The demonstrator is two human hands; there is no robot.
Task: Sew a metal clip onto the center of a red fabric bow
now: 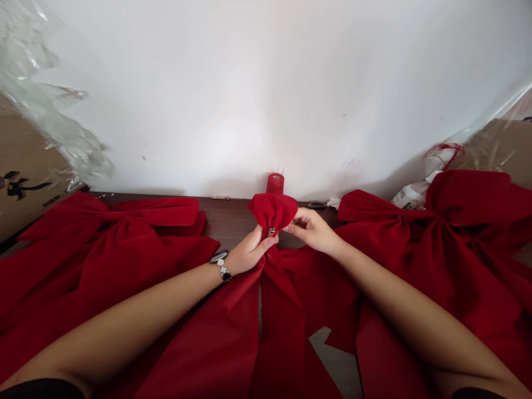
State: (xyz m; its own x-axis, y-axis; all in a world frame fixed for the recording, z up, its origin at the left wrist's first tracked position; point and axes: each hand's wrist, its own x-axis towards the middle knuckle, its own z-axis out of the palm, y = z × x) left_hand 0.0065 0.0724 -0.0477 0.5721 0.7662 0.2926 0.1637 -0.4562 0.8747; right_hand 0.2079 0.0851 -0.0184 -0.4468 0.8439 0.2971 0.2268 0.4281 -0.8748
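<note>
A red fabric bow (272,210) is held up at the middle of the table, its long tails (236,321) hanging down toward me. My left hand (251,249) grips its gathered centre, thumb in front, beside a small metal clip (271,231). A watch and a bracelet are on that wrist. At the bow's right edge, my right hand (311,228) has its fingers curled and closed in a pinch. Whatever lies between those fingertips, if anything, is too small to make out. Just behind the bow stands a spool of red thread (275,183) with several needles sticking up from it.
Large red bows lie at the left (137,238) and the right (449,238) of the dark table (224,219). A white wall (266,100) rises behind. A flat metal clip (220,197) lies by the wall. Cardboard boxes (29,166) and clear plastic flank both sides.
</note>
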